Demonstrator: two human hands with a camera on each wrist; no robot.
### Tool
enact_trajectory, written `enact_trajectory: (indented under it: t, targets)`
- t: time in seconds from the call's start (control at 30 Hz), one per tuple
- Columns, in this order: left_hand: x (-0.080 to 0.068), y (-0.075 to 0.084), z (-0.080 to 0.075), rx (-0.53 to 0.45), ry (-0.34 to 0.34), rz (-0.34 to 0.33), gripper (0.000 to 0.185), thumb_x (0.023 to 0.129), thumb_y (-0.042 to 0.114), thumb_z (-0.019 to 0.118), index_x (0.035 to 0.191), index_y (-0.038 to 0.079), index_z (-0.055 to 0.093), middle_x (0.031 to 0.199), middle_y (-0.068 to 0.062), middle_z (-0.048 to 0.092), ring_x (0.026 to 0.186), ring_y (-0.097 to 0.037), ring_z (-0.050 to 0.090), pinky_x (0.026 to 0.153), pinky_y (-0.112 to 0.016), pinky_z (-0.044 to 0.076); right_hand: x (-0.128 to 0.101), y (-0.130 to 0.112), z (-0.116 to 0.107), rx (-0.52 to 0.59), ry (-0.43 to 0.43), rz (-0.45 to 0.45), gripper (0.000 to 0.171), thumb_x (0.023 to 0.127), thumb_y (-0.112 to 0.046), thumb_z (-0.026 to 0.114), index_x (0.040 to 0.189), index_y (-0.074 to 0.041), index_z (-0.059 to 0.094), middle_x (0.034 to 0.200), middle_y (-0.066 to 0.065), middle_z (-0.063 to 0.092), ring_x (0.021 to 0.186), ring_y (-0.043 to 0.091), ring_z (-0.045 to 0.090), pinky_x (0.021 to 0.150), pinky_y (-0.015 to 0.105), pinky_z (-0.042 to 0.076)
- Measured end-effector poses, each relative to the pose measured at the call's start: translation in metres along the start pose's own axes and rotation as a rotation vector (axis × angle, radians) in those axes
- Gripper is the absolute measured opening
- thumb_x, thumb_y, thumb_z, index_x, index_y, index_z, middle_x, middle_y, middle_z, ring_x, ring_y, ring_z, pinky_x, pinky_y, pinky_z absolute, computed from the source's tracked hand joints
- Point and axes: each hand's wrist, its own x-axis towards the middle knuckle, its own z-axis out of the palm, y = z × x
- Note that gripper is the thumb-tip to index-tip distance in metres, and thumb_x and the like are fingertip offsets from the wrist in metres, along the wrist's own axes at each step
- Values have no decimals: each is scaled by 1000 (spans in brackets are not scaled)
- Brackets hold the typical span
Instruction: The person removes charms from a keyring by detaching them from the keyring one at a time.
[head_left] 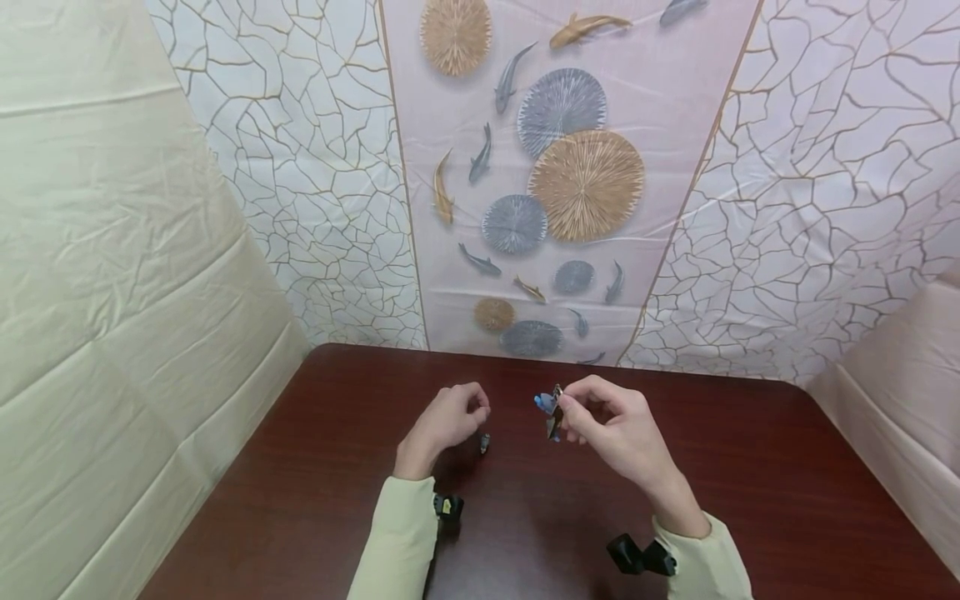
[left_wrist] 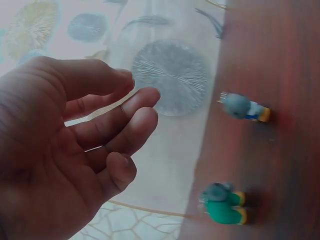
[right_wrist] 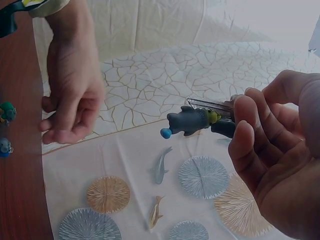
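My right hand (head_left: 611, 421) pinches a keychain by its metal part (right_wrist: 210, 104) between thumb and fingers, above the table. From it hangs a small dark grey figurine (right_wrist: 187, 121) with a blue ball at one end and a yellow-green band; part of the keychain is hidden behind the fingers. My left hand (head_left: 447, 421) hovers over the table with loosely bent fingers and nothing visible between them. Near it, two small figurines stand on the table: a grey-headed one (left_wrist: 237, 106) with blue, white and yellow parts, and a green one (left_wrist: 222, 207) with yellow feet.
The dark red-brown table (head_left: 330, 500) has rounded far corners. Behind it hangs a patterned cloth (head_left: 337, 208) with fish and round shapes, and pale fabric (head_left: 90, 292) drapes at the left side. A black camera (head_left: 630, 553) is worn on the right wrist.
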Motion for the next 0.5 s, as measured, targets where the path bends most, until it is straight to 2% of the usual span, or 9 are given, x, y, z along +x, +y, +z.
enact_trajectory:
  t: [0.17, 0.5]
  targets:
    - [-4, 10, -11, -4, 37, 32, 5, 96, 22, 61, 96, 19, 65, 83, 5, 64, 66, -10, 55, 64, -27, 47, 0, 0, 0, -4, -2, 1, 10, 91, 2, 63, 93, -7, 66, 66, 6, 63, 53, 20, 59, 48, 28, 51]
    - [-14, 30, -28, 28, 98, 96, 8, 96, 23, 61, 96, 18, 66, 81, 5, 65, 65, -10, 54, 65, -26, 48, -1, -1, 0, -2, -9, -10, 11, 91, 3, 63, 94, -7, 67, 67, 6, 64, 53, 20, 59, 49, 25, 51]
